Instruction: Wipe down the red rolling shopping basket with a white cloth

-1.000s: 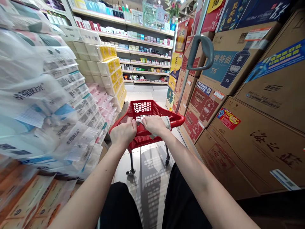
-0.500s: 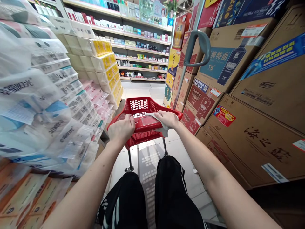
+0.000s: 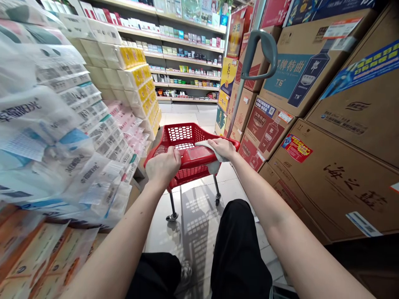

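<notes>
My left hand (image 3: 163, 166) is closed around the handle of a red plastic shopping cart (image 3: 181, 135), on the left part of the bar. My right hand (image 3: 222, 148) presses a white cloth (image 3: 213, 162) against the right end of the handle. The cloth wraps over the bar and hangs below my palm. The glossy red handle (image 3: 197, 158) shows bare between my hands. The cart's basket holds nothing I can see, and it stands on thin metal legs with small wheels.
Plastic-wrapped stacks of tissue packs (image 3: 71, 124) rise close on the left. Tall cardboard cartons (image 3: 336, 137) stand on the right, with a grey trolley handle (image 3: 260, 54) above them. Shelves of small packaged goods (image 3: 187, 58) line the far end of the tiled aisle.
My right hand has slid rightward along the handle with the cloth, moving apart from my left hand, which stays in place. My legs have shifted as well.
</notes>
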The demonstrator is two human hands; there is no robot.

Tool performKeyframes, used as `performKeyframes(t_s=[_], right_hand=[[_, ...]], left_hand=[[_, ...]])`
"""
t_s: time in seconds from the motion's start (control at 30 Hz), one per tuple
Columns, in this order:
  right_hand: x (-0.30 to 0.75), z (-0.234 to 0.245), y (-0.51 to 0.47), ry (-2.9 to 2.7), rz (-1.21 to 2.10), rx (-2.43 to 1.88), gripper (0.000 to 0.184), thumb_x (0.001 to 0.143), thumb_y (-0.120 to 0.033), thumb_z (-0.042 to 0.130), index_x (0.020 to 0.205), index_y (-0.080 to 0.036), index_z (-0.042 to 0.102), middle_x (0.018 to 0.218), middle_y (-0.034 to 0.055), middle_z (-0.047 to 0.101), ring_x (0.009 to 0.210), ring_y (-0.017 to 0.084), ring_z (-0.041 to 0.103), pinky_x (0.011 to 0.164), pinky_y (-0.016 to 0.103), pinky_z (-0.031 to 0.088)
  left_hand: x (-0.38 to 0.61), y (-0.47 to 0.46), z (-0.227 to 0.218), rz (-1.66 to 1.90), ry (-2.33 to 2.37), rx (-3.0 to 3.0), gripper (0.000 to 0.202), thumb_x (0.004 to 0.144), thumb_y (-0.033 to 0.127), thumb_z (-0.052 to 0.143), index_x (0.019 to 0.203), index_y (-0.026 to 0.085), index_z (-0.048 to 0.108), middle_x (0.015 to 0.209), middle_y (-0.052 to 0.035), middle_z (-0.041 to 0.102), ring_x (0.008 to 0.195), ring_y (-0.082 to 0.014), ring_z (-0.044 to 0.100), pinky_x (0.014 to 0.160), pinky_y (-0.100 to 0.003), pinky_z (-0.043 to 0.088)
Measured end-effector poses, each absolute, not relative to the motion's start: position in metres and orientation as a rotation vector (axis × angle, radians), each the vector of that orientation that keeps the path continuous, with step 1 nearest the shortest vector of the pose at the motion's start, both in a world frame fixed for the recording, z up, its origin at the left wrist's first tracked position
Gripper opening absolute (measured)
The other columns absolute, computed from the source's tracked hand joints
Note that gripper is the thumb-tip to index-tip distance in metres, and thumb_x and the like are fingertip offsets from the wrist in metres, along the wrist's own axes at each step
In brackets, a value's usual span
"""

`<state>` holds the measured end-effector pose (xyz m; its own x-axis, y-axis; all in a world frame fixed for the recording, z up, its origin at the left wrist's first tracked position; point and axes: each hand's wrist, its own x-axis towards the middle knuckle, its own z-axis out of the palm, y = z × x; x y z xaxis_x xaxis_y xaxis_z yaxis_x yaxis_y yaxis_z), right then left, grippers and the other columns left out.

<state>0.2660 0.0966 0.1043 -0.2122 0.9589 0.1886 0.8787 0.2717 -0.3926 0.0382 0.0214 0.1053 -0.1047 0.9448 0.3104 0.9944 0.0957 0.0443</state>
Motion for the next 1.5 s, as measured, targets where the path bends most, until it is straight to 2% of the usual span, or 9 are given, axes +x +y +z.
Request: performKeyframes(t_s=[0.3, 0.47, 0.63, 0.7, 0.93, 1.0, 1.1, 1.2, 1.5], right_hand=[[0.271, 0.101, 0.108, -2.062, 0.173, -1.649, 0.057, 0.095, -0.059, 0.022, 0.104, -0.028, 0.069, 0.103, 0.001, 0.07, 0.092, 0.02, 0.063, 0.075, 0.027, 0.042], [0.26, 0.085, 0.089, -1.897, -0.059, -1.683, 0.058, 0.098, -0.049, 0.017, 0.105, -0.023, 0.067, 0.096, 0.0055, 0.07, 0.09, 0.02, 0.063, 0.083, 0.03, 0.041], [0.241, 0.064, 0.054, -1.841, -0.273, -1.395, 0.042, 0.097, -0.042, 0.031, 0.128, -0.023, 0.054, 0.134, 0.0064, 0.053, 0.124, 0.022, 0.044, 0.107, 0.037, 0.026], [0.241, 0.062, 0.049, -1.878, -0.303, -1.332, 0.042, 0.096, -0.042, 0.037, 0.13, -0.023, 0.052, 0.139, 0.0054, 0.047, 0.13, 0.022, 0.038, 0.11, 0.039, 0.023], [0.276, 0.081, 0.069, -2.073, -0.159, -1.28, 0.038, 0.099, -0.036, 0.03, 0.126, -0.028, 0.055, 0.127, 0.0002, 0.06, 0.113, 0.017, 0.055, 0.099, 0.032, 0.037], [0.281, 0.084, 0.075, -2.058, -0.115, -1.306, 0.039, 0.1, -0.037, 0.028, 0.123, -0.028, 0.057, 0.121, -0.0004, 0.064, 0.108, 0.017, 0.059, 0.094, 0.03, 0.039], [0.282, 0.084, 0.079, -2.019, -0.095, -1.331, 0.039, 0.1, -0.037, 0.028, 0.122, -0.028, 0.058, 0.118, -0.0006, 0.066, 0.107, 0.017, 0.059, 0.094, 0.03, 0.039], [0.279, 0.083, 0.077, -2.002, -0.088, -1.319, 0.038, 0.099, -0.037, 0.031, 0.124, -0.027, 0.057, 0.122, -0.0004, 0.064, 0.111, 0.016, 0.058, 0.097, 0.03, 0.036], [0.215, 0.07, 0.039, -1.819, -0.122, -1.3, 0.035, 0.098, -0.03, 0.032, 0.116, -0.024, 0.062, 0.126, 0.0017, 0.06, 0.127, 0.017, 0.045, 0.11, 0.038, 0.025]], left_hand=[[0.043, 0.021, 0.104, -0.369, -2.06, -2.069, 0.064, 0.092, 0.05, 0.007, 0.125, 0.017, 0.05, 0.078, -0.0128, 0.069, 0.078, -0.0299, 0.066, 0.067, -0.036, 0.041], [0.049, 0.022, 0.103, -0.353, -2.106, -2.036, 0.068, 0.091, 0.052, 0.003, 0.114, 0.016, 0.057, 0.077, -0.0147, 0.069, 0.077, -0.031, 0.066, 0.067, -0.037, 0.041], [0.049, 0.025, 0.104, -0.361, -2.115, -2.031, 0.069, 0.091, 0.052, 0.003, 0.113, 0.015, 0.057, 0.077, -0.0158, 0.069, 0.077, -0.0305, 0.066, 0.066, -0.036, 0.041], [0.048, 0.025, 0.104, -0.343, -2.106, -2.043, 0.068, 0.091, 0.051, 0.003, 0.116, 0.015, 0.056, 0.076, -0.0152, 0.069, 0.076, -0.0302, 0.066, 0.066, -0.036, 0.041], [0.035, 0.022, 0.108, -0.27, -1.828, -2.315, 0.061, 0.092, 0.051, 0.006, 0.13, 0.024, 0.046, 0.084, -0.0096, 0.071, 0.077, -0.0263, 0.066, 0.064, -0.032, 0.042], [0.025, 0.024, 0.109, -0.255, -1.715, -2.425, 0.061, 0.093, 0.05, 0.006, 0.122, 0.025, 0.053, 0.089, -0.0077, 0.071, 0.081, -0.0245, 0.066, 0.067, -0.032, 0.043], [0.009, 0.033, 0.108, -0.168, -1.656, -2.474, 0.069, 0.093, 0.049, 0.005, 0.088, 0.02, 0.068, 0.081, -0.0093, 0.071, 0.084, -0.0232, 0.066, 0.079, -0.034, 0.043], [0.001, 0.041, 0.102, -0.168, -1.736, -2.367, 0.074, 0.092, 0.049, 0.006, 0.067, 0.017, 0.067, 0.077, -0.0135, 0.07, 0.085, -0.0261, 0.065, 0.081, -0.036, 0.043], [0.013, 0.031, 0.094, -0.269, -1.846, -2.208, 0.077, 0.091, 0.05, 0.007, 0.07, 0.014, 0.071, 0.078, -0.0163, 0.071, 0.081, -0.0288, 0.065, 0.075, -0.038, 0.044]])
